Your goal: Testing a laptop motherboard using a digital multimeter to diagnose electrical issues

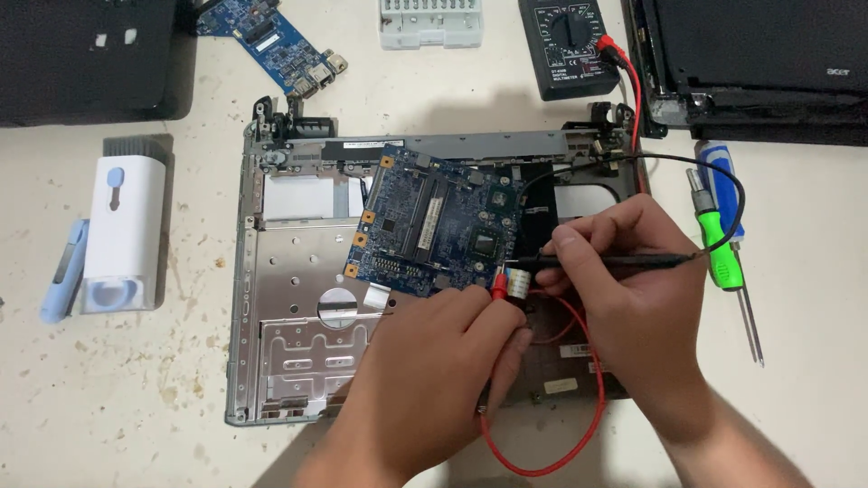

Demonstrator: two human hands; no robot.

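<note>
A blue circuit board [434, 221] lies tilted in an opened grey laptop chassis [280, 307]. My left hand [434, 370] grips a red probe [500, 287], its tip at the board's lower right edge by a small white connector. My right hand [624, 289] holds a black probe [624, 261] almost level, with its tip touching the same corner of the board. A red lead [579, 425] loops below my hands. The black lead [723, 176] arcs back toward a black multimeter [568, 45] at the top.
A second small blue board [271, 41] and a white plastic part [430, 23] lie at the top. Dark laptop parts sit at top left [86, 54] and top right [759, 63]. A white-and-blue cleaning tool [117, 235] lies left; screwdrivers [723, 244] lie right.
</note>
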